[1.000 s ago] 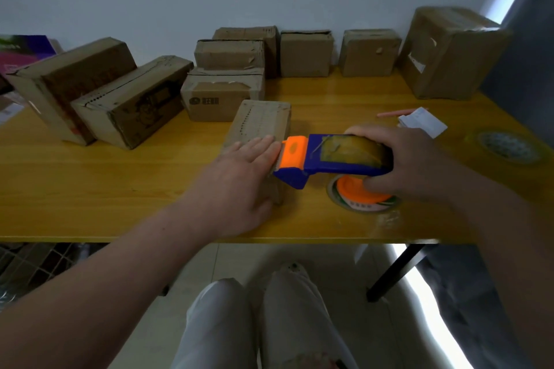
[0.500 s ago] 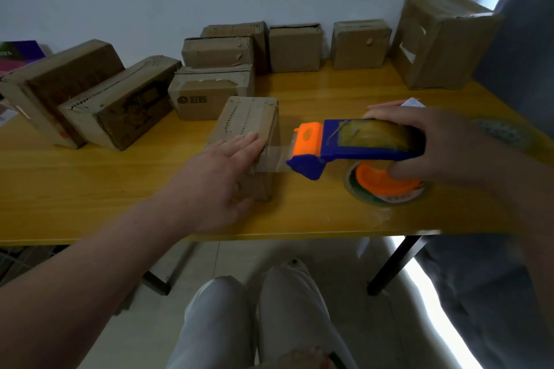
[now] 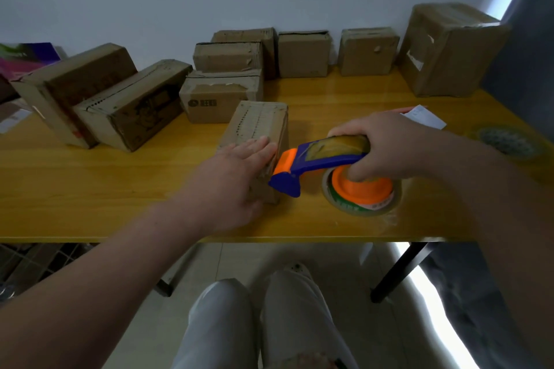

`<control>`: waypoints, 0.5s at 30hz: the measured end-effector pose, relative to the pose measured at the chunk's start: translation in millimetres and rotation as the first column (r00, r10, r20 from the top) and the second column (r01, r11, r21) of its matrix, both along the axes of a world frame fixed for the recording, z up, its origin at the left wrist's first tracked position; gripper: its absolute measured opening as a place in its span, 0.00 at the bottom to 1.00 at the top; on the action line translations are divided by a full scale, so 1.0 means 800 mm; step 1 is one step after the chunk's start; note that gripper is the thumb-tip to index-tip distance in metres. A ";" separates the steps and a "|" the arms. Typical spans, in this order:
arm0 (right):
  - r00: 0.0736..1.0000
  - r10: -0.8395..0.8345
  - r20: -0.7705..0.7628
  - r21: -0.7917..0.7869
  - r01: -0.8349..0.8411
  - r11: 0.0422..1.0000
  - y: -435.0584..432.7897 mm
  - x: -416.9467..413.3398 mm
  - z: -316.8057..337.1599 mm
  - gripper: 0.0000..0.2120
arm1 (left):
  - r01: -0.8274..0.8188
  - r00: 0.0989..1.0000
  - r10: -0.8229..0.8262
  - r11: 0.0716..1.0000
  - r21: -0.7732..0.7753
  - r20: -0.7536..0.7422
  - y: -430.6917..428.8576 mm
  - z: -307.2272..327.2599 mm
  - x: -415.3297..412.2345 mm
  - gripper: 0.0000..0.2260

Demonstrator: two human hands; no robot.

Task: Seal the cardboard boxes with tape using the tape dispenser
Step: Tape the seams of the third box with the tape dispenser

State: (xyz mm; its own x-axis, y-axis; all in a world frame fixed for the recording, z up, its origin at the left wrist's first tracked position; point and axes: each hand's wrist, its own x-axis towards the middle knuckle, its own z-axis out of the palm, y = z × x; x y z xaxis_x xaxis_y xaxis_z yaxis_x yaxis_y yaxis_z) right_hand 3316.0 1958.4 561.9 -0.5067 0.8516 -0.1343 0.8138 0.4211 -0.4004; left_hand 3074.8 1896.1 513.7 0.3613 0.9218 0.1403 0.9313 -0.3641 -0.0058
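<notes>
Left hand (image 3: 236, 176) presses flat on box (image 3: 257, 128); right hand (image 3: 386, 148) grips tape dispenser (image 3: 314, 164) beside it.

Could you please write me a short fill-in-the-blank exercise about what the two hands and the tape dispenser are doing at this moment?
1. The right hand grips a tape dispenser coloured blue and ____.
2. The left hand lies flat on the ____ of the nearest cardboard box.
3. The dispenser's front end is at that box's ____ side, as the person sees it.

Missing words: orange; top; right.
</notes>
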 end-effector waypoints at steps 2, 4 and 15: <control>0.999 -0.025 -0.023 -0.093 0.023 0.995 0.004 0.000 -0.001 0.31 | -0.003 1.000 0.003 1.000 0.018 -0.002 0.000 -0.001 0.000 0.41; 0.996 -0.058 -0.074 -0.189 0.043 0.981 0.009 0.002 -0.005 0.29 | -0.006 1.000 0.006 0.999 0.035 -0.003 0.000 -0.002 0.000 0.41; 0.986 -0.158 -0.058 -0.453 0.115 0.884 0.017 0.005 -0.005 0.17 | -0.007 1.000 0.007 1.000 0.020 0.020 0.005 -0.001 0.000 0.41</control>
State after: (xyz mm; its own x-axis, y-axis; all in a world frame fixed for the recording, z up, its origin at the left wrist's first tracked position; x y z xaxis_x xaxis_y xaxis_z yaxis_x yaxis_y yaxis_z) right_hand 3319.9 1972.1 558.2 -0.4182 0.7739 -0.4756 0.8012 0.0676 -0.5946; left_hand 3074.9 1899.9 512.6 0.3516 0.9213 0.1663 0.9339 -0.3574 0.0054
